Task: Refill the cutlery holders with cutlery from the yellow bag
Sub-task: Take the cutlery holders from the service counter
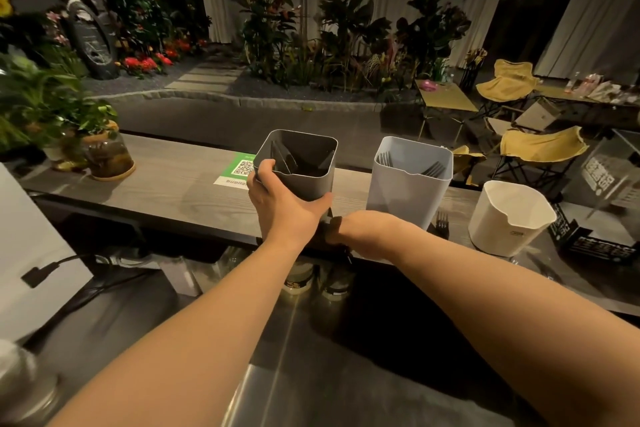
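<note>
1. Dark cutlery holder (304, 163) stands on the counter (166, 194), left of the pale holder (408, 180); your left hand (277, 201) wraps its near wall.
2. Your right hand (346, 229) is at its base, fingers hidden, so I cannot tell its grip.
3. Keep it upright and support the bottom.

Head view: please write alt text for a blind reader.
A person's left hand holds a dark grey cutlery holder at a counter; the right hand is at its base. A pale holder with forks stands beside it.
</note>
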Tool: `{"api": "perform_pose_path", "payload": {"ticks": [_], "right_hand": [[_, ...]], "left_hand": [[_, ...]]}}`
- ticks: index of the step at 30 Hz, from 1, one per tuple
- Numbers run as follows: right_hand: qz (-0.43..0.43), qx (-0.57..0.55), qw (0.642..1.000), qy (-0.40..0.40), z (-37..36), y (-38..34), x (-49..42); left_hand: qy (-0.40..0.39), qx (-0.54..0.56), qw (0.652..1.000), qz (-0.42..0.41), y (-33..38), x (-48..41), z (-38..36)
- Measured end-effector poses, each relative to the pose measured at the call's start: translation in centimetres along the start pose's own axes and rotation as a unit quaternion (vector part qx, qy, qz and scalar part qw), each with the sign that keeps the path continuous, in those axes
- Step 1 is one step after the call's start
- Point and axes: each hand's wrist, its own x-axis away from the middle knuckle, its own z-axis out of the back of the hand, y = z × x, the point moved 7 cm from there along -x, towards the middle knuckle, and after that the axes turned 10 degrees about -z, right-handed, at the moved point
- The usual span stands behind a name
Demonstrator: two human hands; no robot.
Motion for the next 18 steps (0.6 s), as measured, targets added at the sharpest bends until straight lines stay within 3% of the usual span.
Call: {"api": "perform_pose_path", "payload": {"ticks": [4,8,15,18], "right_hand": [[0.049,0.021,0.999,-0.006,0.9,-1.9,0.7],[0.107,0.064,0.991,0.053,1.8,-3.7,1.8],[0.064,0.052,0.995,0.061,1.4,-4.0,2.1],[0.037,-0.014,0.995,0.095,2.3,-3.3,3.0]], "left_hand": [[-0.010,0.034,0.999,0.009,-1.2,0.1,2.3],[-0.016,0.058,0.998,0.017,-2.1,0.7,4.1],[-0.019,0.071,0.997,0.029,-2.2,2.0,4.6],[-0.018,0.095,0.994,0.044,-2.4,2.2,4.9]]}}
